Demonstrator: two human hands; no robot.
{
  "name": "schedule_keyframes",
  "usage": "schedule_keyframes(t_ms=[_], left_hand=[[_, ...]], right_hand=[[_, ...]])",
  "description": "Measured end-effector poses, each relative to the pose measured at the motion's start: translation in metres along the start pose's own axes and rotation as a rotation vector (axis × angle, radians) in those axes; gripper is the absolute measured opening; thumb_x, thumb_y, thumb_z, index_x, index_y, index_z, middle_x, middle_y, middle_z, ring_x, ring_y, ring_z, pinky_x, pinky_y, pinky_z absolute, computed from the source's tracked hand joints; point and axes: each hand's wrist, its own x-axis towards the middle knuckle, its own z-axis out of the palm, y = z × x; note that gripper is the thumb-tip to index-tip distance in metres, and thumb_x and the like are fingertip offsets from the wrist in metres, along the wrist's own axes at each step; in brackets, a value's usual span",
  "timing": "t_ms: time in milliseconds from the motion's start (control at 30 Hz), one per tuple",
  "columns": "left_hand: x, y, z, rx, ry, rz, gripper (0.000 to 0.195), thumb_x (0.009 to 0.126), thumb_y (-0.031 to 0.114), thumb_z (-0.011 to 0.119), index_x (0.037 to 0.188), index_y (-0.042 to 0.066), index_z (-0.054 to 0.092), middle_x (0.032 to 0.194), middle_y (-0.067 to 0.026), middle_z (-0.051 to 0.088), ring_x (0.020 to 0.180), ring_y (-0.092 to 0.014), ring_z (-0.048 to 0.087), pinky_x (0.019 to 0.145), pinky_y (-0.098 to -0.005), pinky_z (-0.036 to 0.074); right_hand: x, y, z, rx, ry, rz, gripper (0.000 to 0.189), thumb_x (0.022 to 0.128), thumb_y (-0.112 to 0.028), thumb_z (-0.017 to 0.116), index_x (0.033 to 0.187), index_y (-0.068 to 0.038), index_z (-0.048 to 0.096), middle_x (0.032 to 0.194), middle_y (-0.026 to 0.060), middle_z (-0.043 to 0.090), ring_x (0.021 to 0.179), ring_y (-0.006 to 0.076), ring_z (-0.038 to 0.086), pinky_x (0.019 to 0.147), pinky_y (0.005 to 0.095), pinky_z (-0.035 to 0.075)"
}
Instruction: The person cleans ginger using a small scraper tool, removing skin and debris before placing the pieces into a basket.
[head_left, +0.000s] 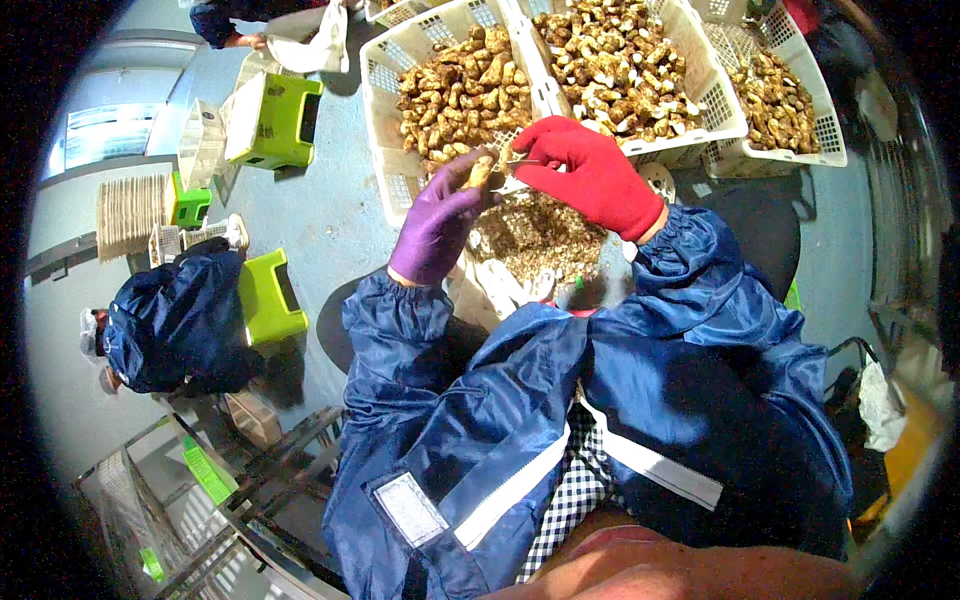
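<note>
My left hand (441, 217), in a purple glove, pinches a pale brown mushroom (478, 174) between thumb and fingers. Close beside it is my right hand (585, 174), in a red knitted glove, with its thumb and fingertips closed on a thin narrow tool (523, 162). The tool looks like a small knife, though most of it is hidden. Beneath both hands lies a heap of brown and whitish trimmings (551, 244). Just beyond my left hand, a white plastic crate (382, 112) holds many brown, knobbly mushrooms (469, 94).
A second crate (720, 105) of mushrooms with white cut faces adjoins it, and a third crate (831, 139) stands at right. Green stools (274, 296) stand on the blue-grey floor (341, 195). At left a person (184, 322) in dark blue bends over; another person's hand (255, 41) shows above.
</note>
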Motion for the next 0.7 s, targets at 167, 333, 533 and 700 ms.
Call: schedule_keyframes(t_ms=[167, 333, 533, 700], left_hand=[[-0.010, -0.013, 0.008, 0.057, 0.027, 0.060, 0.050, 0.085, 0.004, 0.058, 0.133, -0.003, 0.044, 0.128, -0.0120, 0.052, 0.115, -0.019, 0.053, 0.098, -0.0318, 0.042], [-0.009, -0.009, 0.019, 0.299, 0.114, 0.063, 0.046, 0.083, 0.001, 0.060, 0.129, -0.002, 0.051, 0.129, -0.0101, 0.054, 0.116, -0.017, 0.052, 0.098, -0.0290, 0.042], [0.000, -0.014, 0.012, 0.495, 0.114, 0.187, 0.043, 0.083, -0.003, 0.058, 0.126, 0.000, 0.055, 0.130, -0.0096, 0.053, 0.122, -0.019, 0.049, 0.104, -0.0314, 0.038], [0.005, -0.013, 0.012, 0.639, 0.065, 0.237, 0.044, 0.081, -0.006, 0.058, 0.125, 0.001, 0.056, 0.132, -0.0106, 0.051, 0.126, -0.021, 0.045, 0.109, -0.0331, 0.032]], right_hand=[[-0.004, 0.005, 0.009, -0.003, -0.120, -0.113, 0.015, 0.080, -0.013, 0.068, 0.079, -0.001, 0.060, 0.099, 0.0125, 0.061, 0.091, 0.0225, 0.060, 0.078, 0.0319, 0.047], [0.000, 0.000, 0.002, -0.012, -0.145, 0.198, 0.014, 0.082, -0.015, 0.066, 0.085, -0.002, 0.062, 0.095, 0.0136, 0.063, 0.088, 0.0241, 0.061, 0.076, 0.0337, 0.049], [0.002, 0.019, 0.014, -0.223, -0.031, -0.257, 0.018, 0.082, -0.018, 0.065, 0.091, -0.002, 0.065, 0.078, 0.0132, 0.063, 0.072, 0.0287, 0.063, 0.066, 0.0356, 0.051], [0.006, 0.021, -0.001, -0.132, -0.105, 0.124, 0.019, 0.081, -0.020, 0.066, 0.089, -0.004, 0.065, 0.082, 0.0143, 0.064, 0.075, 0.0292, 0.063, 0.066, 0.0361, 0.050]])
